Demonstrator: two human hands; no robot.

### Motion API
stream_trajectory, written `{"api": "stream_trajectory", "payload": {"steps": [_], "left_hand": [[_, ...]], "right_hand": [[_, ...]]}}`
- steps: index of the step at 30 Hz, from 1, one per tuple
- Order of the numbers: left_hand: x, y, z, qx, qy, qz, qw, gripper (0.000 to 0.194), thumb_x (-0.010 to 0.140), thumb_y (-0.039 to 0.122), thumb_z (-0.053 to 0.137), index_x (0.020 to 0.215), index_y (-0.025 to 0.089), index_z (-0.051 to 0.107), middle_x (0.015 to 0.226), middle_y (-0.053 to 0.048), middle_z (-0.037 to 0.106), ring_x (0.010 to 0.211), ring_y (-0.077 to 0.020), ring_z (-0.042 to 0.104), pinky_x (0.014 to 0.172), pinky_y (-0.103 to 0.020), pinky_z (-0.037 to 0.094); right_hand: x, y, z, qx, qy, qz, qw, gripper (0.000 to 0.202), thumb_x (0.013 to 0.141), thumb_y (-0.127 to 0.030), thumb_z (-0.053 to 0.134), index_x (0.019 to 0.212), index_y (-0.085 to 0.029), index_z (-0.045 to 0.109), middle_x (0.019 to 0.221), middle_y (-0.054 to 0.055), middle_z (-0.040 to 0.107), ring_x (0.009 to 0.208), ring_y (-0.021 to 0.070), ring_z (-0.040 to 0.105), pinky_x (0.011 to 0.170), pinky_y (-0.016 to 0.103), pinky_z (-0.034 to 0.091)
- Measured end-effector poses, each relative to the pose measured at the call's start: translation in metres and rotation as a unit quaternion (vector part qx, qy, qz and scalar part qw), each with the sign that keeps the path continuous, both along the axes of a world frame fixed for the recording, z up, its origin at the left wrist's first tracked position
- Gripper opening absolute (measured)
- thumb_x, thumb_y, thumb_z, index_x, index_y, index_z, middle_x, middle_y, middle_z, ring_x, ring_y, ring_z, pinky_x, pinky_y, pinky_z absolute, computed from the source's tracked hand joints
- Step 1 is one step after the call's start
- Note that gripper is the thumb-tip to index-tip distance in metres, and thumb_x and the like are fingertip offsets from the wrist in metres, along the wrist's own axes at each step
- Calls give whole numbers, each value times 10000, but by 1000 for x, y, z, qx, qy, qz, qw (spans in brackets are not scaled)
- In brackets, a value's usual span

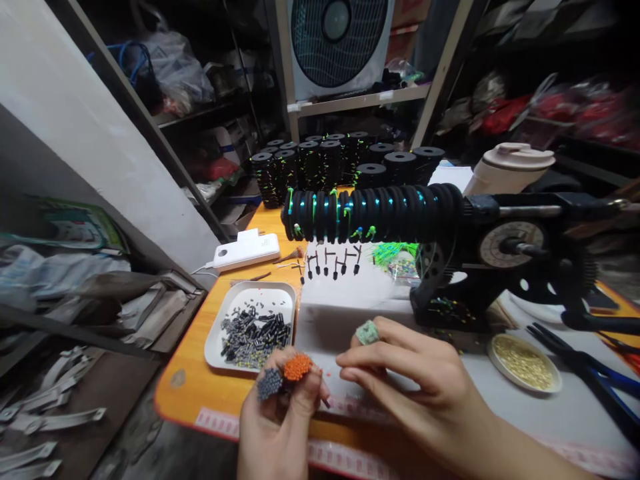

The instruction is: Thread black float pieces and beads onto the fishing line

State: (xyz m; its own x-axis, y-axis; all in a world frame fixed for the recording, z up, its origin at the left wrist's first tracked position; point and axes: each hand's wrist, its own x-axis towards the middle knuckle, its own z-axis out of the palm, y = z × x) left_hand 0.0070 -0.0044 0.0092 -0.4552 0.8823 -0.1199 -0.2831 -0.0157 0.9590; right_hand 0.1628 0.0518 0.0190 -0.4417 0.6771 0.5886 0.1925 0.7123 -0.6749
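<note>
My left hand (285,417), low in the middle, is closed around a cluster of tiny orange bead-like pieces (298,367) and a cluster of tiny dark grey ones (270,385). A thin dark tip sticks out by the thumb. Just to the right, my right hand (415,367) has thumb and forefinger brought together; whatever may be between them is too small to make out. Pale green wrapping (367,333) covers one of its fingers. Beyond the hands, a black ribbed roller (375,212) wound with line carries green and blue bits.
A white tray (213,353) of small black parts stands left of my hands. At right are a hand-cranked machine (515,243), a dish (555,387) of gold-coloured bits and blue-handled pliers (595,373). Black spools (320,163), a white power strip (247,252) and a fan (340,47) stand behind.
</note>
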Motion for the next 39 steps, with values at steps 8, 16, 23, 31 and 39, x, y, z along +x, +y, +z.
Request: {"api": "stream_trajectory", "payload": {"steps": [8, 16, 23, 31, 39], "left_hand": [[-2, -2, -8, 9, 145, 47, 988, 392, 711, 571, 808, 670, 203, 680, 663, -3, 595, 603, -148, 545, 640, -242, 520], [-1, 0, -16, 109, 179, 8, 978, 273, 845, 401, 750, 656, 232, 649, 668, 16, 586, 666, -156, 537, 643, -226, 441], [5, 3, -19, 157, 216, 16, 964, 218, 914, 364, 683, 728, 254, 660, 696, 32, 609, 673, -139, 549, 660, -226, 418], [-15, 5, -9, 122, 261, 161, 944, 177, 872, 356, 733, 737, 257, 675, 720, 26, 654, 687, -154, 594, 696, -249, 463], [-23, 5, -13, 64, 326, -173, 927, 139, 881, 285, 661, 950, 266, 780, 976, -78, 717, 855, -240, 664, 712, -292, 485]], "right_hand": [[-2, -3, 1, 14, -11, -2, 1000, 142, 908, -46, 620, 901, -98, 752, 715, 55, 603, 640, 140, 573, 547, 229, 448], [-3, -2, 3, -35, 3, -7, 999, 143, 911, -107, 647, 875, -147, 780, 660, 34, 610, 579, 141, 572, 489, 232, 430], [-6, -7, 11, -93, 6, -31, 995, 168, 868, -95, 615, 772, -155, 740, 637, 22, 599, 576, 125, 570, 490, 203, 436], [-1, -3, 11, -53, -10, -35, 998, 140, 834, -64, 586, 756, -160, 652, 675, -3, 544, 593, 105, 530, 538, 208, 414], [3, -1, 14, -76, -3, -11, 997, 127, 874, -90, 575, 809, -193, 612, 704, -17, 560, 627, 115, 511, 559, 218, 413]]}}
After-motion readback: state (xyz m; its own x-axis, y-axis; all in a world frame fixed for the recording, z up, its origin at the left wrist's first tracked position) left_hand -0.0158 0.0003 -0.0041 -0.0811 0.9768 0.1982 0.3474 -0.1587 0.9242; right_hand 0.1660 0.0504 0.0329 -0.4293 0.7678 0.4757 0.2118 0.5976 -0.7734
